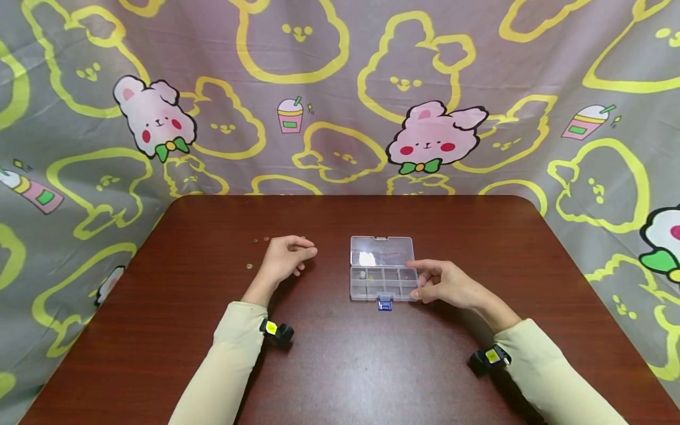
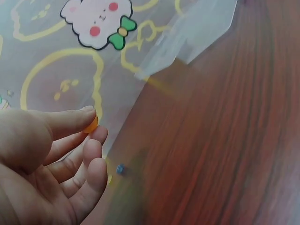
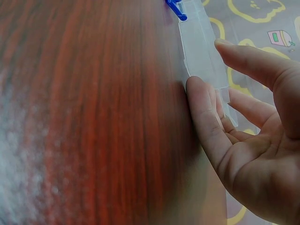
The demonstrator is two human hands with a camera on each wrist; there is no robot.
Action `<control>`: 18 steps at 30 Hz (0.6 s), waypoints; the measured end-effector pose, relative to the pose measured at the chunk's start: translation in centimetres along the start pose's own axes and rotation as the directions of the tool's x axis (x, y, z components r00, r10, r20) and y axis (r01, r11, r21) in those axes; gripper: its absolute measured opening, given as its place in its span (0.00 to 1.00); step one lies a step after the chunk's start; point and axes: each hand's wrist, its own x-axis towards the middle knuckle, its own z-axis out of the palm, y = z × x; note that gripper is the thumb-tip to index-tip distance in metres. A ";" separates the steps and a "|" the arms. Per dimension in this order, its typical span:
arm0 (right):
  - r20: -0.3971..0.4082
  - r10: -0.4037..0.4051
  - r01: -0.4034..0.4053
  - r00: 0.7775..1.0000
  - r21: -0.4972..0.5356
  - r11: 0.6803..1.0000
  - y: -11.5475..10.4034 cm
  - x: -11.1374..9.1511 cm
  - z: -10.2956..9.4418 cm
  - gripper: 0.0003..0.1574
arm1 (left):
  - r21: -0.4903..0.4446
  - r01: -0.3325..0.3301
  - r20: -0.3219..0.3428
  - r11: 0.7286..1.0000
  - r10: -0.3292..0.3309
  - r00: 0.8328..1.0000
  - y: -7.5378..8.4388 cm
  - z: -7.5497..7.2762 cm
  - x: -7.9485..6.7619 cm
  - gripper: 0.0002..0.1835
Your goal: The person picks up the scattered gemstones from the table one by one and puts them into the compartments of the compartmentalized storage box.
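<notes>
So, clr box [image 1: 383,281] lengthwise L-R, latch [image 1: 385,303] pointing nearside

A hanging cloth [image 1: 340,106] fills the upper half of the head view and comes down on the left and right sides of the table [image 1: 319,389]. The cloth is grey, a little pinkish at the upper middle, with soft folds. On it are printed thick yellow outlines [image 1: 297,77] of animal heads, pale rabbit heads [image 1: 432,136] with red cheeks and green bows, and pink cups [image 1: 290,118] with green straws. The table is of dark reddish-brown wood colour, and its two far corners are rounded. A whitish reflection of light [image 1: 366,372] lies on its glossy top at the lower middle of the frame.
</notes>
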 end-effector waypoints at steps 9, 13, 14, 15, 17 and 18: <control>-0.003 -0.003 0.003 1.000 -0.006 1.000 -0.1 0.0 0.0 0.41 | -0.048 -0.033 0.042 0.998 0.035 0.999 0.8 3.0 0.1 0.09; -0.006 -0.013 0.013 1.000 -0.018 1.000 -0.1 0.0 0.0 0.40 | -0.059 -0.045 0.061 0.997 0.048 0.997 1.4 4.2 0.1 0.09; -0.007 -0.015 0.015 1.000 -0.025 1.000 -0.1 0.0 0.0 0.40 | -0.064 -0.045 0.068 0.997 0.050 0.996 1.5 4.5 0.0 0.09; -0.007 -0.017 0.016 1.000 -0.030 0.999 -0.1 -0.1 0.0 0.41 | -0.069 -0.045 0.073 0.997 0.050 0.996 1.7 4.8 0.0 0.09; -0.008 -0.016 0.016 1.000 -0.040 0.999 -0.1 0.0 0.0 0.41 | -0.077 -0.040 0.086 0.996 0.046 0.995 2.1 5.3 0.0 0.08; -0.008 -0.015 0.014 1.000 -0.043 0.999 -0.1 0.0 0.0 0.41 | -0.080 -0.038 0.091 0.996 0.045 0.995 2.3 5.5 0.0 0.08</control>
